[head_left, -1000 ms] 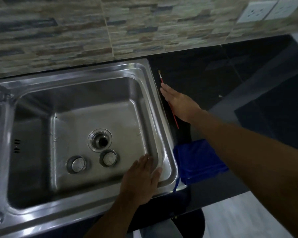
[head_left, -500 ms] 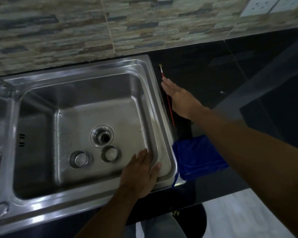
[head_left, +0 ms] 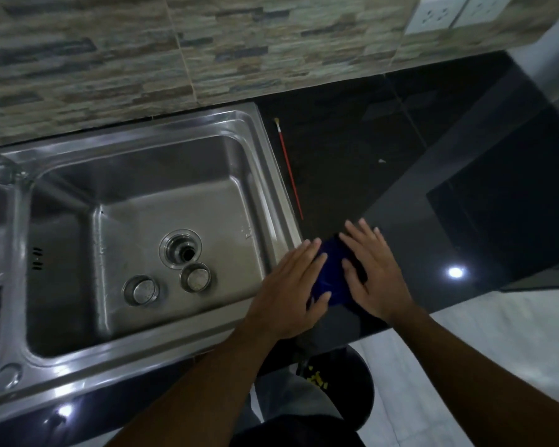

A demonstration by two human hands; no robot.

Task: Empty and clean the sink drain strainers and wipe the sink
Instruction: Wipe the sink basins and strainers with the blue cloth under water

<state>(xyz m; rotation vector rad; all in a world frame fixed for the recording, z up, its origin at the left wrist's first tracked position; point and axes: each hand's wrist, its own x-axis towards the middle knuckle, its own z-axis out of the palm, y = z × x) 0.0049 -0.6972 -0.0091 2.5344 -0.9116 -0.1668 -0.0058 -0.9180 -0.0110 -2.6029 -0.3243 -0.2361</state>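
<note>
A stainless steel sink [head_left: 142, 146] fills the left half of the view, its round drain hole [head_left: 181, 250] open in the basin floor. Two small metal strainers lie beside the hole: one [head_left: 195, 277] just below it, the other [head_left: 141, 290] further left. A folded blue cloth [head_left: 333, 269] lies on the black counter to the right of the sink. My left hand [head_left: 288, 291] and my right hand [head_left: 373, 272] both rest flat on the cloth with fingers spread, covering most of it.
A thin red paintbrush [head_left: 289, 169] lies on the black counter [head_left: 400, 150] along the sink's right rim. The tiled wall behind carries two white sockets [head_left: 433, 14]. A dark round bin [head_left: 342, 385] stands on the floor below the counter edge. A second basin shows at far left.
My right hand left the paintbrush and came down onto the blue cloth. My left hand moved off the sink's inner corner, rightward onto the cloth.
</note>
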